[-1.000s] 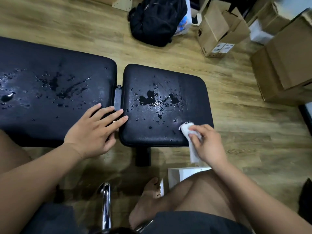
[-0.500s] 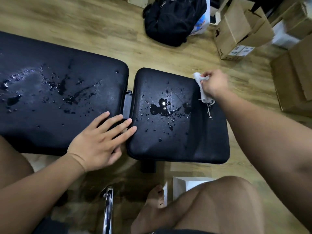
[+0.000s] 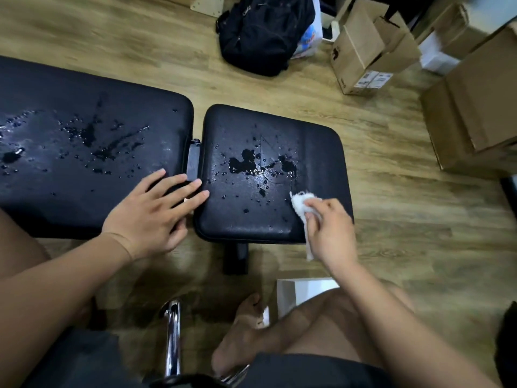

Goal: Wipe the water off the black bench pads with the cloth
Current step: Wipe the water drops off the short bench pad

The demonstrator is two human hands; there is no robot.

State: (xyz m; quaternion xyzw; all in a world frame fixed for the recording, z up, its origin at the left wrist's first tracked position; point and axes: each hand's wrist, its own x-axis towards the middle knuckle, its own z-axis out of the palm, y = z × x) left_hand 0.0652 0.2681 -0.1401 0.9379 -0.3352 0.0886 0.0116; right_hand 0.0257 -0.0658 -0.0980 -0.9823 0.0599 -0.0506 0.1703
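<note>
Long bench pad (image 3: 84, 163) under the left hand (image 3: 151, 214), spattered, unwiped; short bench pad (image 3: 316, 152) under the right hand (image 3: 333, 233), pooled water (image 3: 243, 162) just beyond its fingertips. Risk: small bunched cloth (image 3: 300, 204) likely to saturate, smearing the pool or pushing it over the pad edge beside the wrist. Left hand flat, fingers spread, holding nothing, bridging both pads; right hand pinching the cloth down onto the short pad

left hand (image 3: 151, 217) flat, fingers spread; right hand (image 3: 331, 233) pinches the cloth (image 3: 300, 203).
</note>
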